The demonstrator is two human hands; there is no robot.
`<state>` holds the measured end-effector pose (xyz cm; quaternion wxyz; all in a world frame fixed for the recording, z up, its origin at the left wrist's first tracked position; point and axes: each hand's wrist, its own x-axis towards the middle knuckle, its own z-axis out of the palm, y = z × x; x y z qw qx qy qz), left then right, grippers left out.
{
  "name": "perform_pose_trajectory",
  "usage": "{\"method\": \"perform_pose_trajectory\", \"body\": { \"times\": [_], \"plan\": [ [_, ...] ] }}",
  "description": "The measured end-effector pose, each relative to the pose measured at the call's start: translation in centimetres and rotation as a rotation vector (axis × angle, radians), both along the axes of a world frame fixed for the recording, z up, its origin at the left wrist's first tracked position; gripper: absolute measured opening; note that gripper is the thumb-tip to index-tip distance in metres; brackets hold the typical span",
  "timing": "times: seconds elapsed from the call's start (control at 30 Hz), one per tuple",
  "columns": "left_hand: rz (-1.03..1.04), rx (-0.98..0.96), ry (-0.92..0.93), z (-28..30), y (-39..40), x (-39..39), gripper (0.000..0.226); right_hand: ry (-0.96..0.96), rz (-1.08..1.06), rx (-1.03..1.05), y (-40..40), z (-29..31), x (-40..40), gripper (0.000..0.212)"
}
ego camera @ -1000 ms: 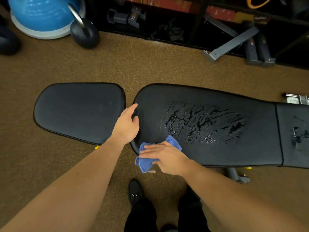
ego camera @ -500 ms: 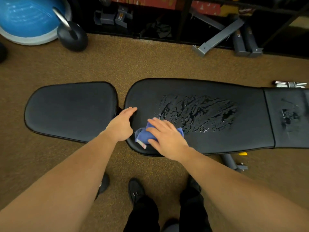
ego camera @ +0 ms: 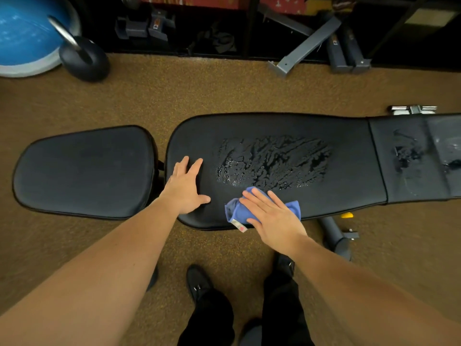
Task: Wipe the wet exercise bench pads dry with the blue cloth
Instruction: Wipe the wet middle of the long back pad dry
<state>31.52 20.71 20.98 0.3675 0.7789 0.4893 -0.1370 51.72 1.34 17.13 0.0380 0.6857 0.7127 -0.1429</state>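
Observation:
A black exercise bench lies across the floor: a short seat pad [ego camera: 82,171] on the left and a long back pad [ego camera: 349,178] to its right. A large patch of water [ego camera: 272,162] glistens on the middle of the long pad, and smaller wet marks [ego camera: 409,153] sit on the right-hand section. My right hand [ego camera: 272,216] presses flat on the blue cloth [ego camera: 235,211], which lies on the pad's near edge just below the wet patch. My left hand [ego camera: 185,186] rests flat with spread fingers on the long pad's left end.
A blue balance ball [ego camera: 25,36] and a black kettlebell [ego camera: 83,57] stand at the back left. Grey metal bars [ego camera: 309,43] and racks lie along the back wall. A chrome dumbbell [ego camera: 412,109] lies behind the bench's right end. My feet [ego camera: 199,283] stand on brown carpet below.
My right hand slid the cloth up onto the pad and then rightward, flattening out, to just under the wet patch. My left hand moved from the pad's left edge onto its top.

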Motion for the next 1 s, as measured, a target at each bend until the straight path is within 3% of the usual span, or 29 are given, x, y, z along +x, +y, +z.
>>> {"method": "perform_pose_trajectory", "body": {
  "times": [0.27, 0.5, 0.57, 0.67, 0.73, 1.0],
  "plan": [
    [-0.089, 0.066, 0.161, -0.5, -1.0, 1.3, 0.133, -0.025, -0.123, 0.084, -3.3, 0.5, 4.9, 0.056],
    [-0.082, 0.106, 0.146, -0.3, -1.3, 1.1, 0.135, 0.021, -0.371, 0.419, -3.5, 1.9, 6.6, 0.041],
    [-0.064, 0.104, 0.142, -0.2, -1.3, 1.3, 0.136, 0.047, -0.325, 0.477, -2.1, 2.5, 4.9, 0.042],
    [-0.044, 0.081, 0.140, -0.1, -1.1, 1.3, 0.137, 0.080, -0.136, 0.338, 0.2, 1.8, 0.2, 0.055],
    [-0.026, 0.074, 0.138, -0.2, -0.9, 1.4, 0.137, 0.071, -0.041, 0.203, 0.5, 0.4, -2.3, 0.053],
    [0.006, 0.040, 0.134, -0.3, -1.1, 1.5, 0.135, -0.001, -0.130, 0.169, -1.7, -0.4, 2.4, 0.046]
  ]
}}
